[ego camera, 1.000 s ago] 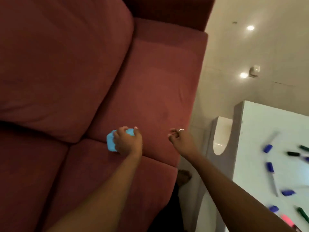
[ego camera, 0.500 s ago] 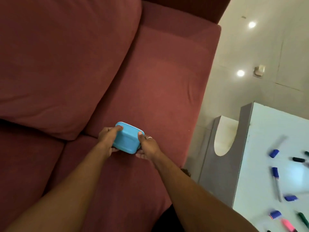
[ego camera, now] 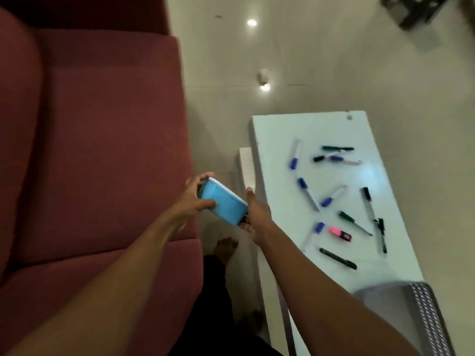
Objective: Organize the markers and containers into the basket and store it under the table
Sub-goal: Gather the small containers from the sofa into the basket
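Beige floor (ego camera: 334,60) surrounds a red sofa (ego camera: 102,150) and a white tabletop (ego camera: 277,134) on which we count about eleven markers (ego camera: 309,192), one of them a pink highlighter (ego camera: 339,233). One blue container (ego camera: 223,203) is clasped between our left hand (ego camera: 191,201) and right hand (ego camera: 257,214), each grip closed on a side. Half a second ago it sat over the sofa cushion; now it hangs past the sofa's edge, near the tabletop.

Container held between sofa and table

The light-blue plastic container (ego camera: 223,204) sits tilted between both hands, left hand (ego camera: 191,199) at its 9 o'clock, right hand (ego camera: 257,214) at its 3 o'clock. The dark-red fabric sofa (ego camera: 102,150) lies to its 9 o'clock; the white rectangular table (ego camera: 277,129), strewn with capped markers (ego camera: 308,194), to its 3 o'clock; the grey woven basket (ego camera: 401,312) at 5 o'clock.
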